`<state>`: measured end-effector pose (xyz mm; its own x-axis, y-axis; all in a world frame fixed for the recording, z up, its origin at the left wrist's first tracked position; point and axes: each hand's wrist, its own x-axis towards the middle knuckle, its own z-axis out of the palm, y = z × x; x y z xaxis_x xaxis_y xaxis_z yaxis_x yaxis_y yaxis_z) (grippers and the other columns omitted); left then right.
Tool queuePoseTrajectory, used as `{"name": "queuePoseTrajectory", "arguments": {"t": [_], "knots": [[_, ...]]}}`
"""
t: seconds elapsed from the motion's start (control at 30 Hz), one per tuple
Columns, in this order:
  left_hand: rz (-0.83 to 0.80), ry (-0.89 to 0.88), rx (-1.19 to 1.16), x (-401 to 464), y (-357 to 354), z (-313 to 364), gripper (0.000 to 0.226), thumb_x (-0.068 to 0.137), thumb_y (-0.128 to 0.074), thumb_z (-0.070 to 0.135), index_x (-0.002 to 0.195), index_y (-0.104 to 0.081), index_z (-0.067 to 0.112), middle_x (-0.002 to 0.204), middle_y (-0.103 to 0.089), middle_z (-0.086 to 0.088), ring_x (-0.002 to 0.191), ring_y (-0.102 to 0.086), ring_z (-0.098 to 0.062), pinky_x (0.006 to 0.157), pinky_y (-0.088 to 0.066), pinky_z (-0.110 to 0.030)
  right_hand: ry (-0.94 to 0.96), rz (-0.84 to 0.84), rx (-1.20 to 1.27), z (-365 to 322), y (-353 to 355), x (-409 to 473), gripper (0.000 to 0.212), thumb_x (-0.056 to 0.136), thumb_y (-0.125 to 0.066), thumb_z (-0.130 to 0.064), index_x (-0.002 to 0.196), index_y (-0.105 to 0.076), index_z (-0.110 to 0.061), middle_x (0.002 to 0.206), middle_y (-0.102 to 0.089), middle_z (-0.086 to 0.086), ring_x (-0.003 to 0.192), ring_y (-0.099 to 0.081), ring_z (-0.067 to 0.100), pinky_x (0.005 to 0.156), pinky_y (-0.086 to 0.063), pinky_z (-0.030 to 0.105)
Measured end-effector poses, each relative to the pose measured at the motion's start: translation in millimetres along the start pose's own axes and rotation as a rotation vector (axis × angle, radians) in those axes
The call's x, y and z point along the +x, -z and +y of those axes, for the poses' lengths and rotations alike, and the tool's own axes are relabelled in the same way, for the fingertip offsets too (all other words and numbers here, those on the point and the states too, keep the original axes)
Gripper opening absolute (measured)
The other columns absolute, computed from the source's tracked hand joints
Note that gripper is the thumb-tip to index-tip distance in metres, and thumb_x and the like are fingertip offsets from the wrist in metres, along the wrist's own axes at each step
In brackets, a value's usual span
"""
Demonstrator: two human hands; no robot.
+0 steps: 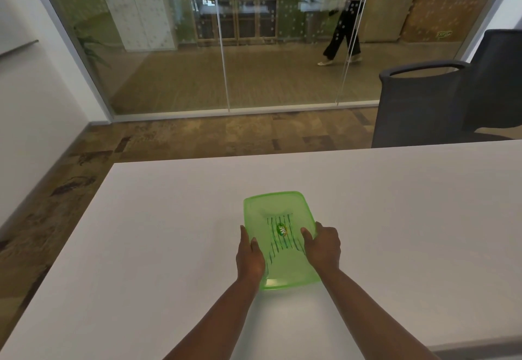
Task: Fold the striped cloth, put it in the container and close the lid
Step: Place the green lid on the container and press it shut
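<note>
White laminate table [395, 218] filled the lower frame, bare all round, its far edge running under a dark chair [423, 105] at the far right corner and its left edge dropping to the patterned floor [84, 167]. Plenty of open surface lay on every side, so nothing crowded the work. Green translucent container [278, 239] sat on the table towards the near edge, roughly midway between left and right edges, well clear of both. On it lay the lid [268, 204], already in place and covering the whole top. Through the green plastic the striped cloth [282, 242] showed as a folded bundle inside, beneath the oval label.

So folding and stowing looked done; the closing was the step in hand. Left hand [250, 258] lay along the container's left side, fingers stretched flat, thumb on the lid, its grip wide and pressing, not clutching. Right hand [322, 245] sat on the right side, fingers curled over the rim, a narrower grip bearing on the lid's edge.

Whether the rim was fully seated could not be told. The next move, by my reckoning, called for firm downward pressure round the far corners too, then letting go.
</note>
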<state>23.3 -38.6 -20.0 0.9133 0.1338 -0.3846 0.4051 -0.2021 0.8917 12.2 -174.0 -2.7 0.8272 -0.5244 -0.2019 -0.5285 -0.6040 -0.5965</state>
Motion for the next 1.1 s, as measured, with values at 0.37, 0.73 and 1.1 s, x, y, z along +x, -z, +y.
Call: {"name": "queuePoseTrajectory", "arguments": {"t": [0.37,0.73,1.1], "knots": [[0.114,0.018,0.065,12,4,4,0.041,0.097,-0.039,0.017,0.138,-0.044,0.011,0.141,-0.049,-0.013,0.129,-0.046,-0.029,0.11,-0.036,-0.041,-0.002,-0.061,0.044,4,2,8,0.052,0.093,-0.052,-0.031,0.139,-0.04,-0.01,0.128,-0.054,0.021,0.121,-0.05,0.031,0.096,-0.04,0.034],[0.163,0.121,0.274,23,1,-8,0.044,0.095,-0.027,0.049,0.09,-0.046,0.01,0.095,-0.061,-0.013,0.085,-0.055,-0.03,0.072,-0.039,-0.034,-0.183,-0.08,0.263,7,-7,17,0.047,0.089,-0.056,-0.031,0.13,-0.046,-0.011,0.13,-0.054,0.016,0.117,-0.053,0.031,0.097,-0.042,0.037],[0.192,-0.01,0.248,27,-1,-17,0.045,0.094,-0.035,0.048,0.062,-0.027,0.018,0.058,-0.04,0.001,0.065,-0.041,-0.026,0.051,-0.026,-0.028,-0.08,-0.003,-0.009,19,-16,12,0.044,0.1,-0.02,-0.037,0.105,-0.05,-0.005,0.106,-0.063,0.022,0.101,-0.058,0.038,0.079,-0.044,0.037]]}}
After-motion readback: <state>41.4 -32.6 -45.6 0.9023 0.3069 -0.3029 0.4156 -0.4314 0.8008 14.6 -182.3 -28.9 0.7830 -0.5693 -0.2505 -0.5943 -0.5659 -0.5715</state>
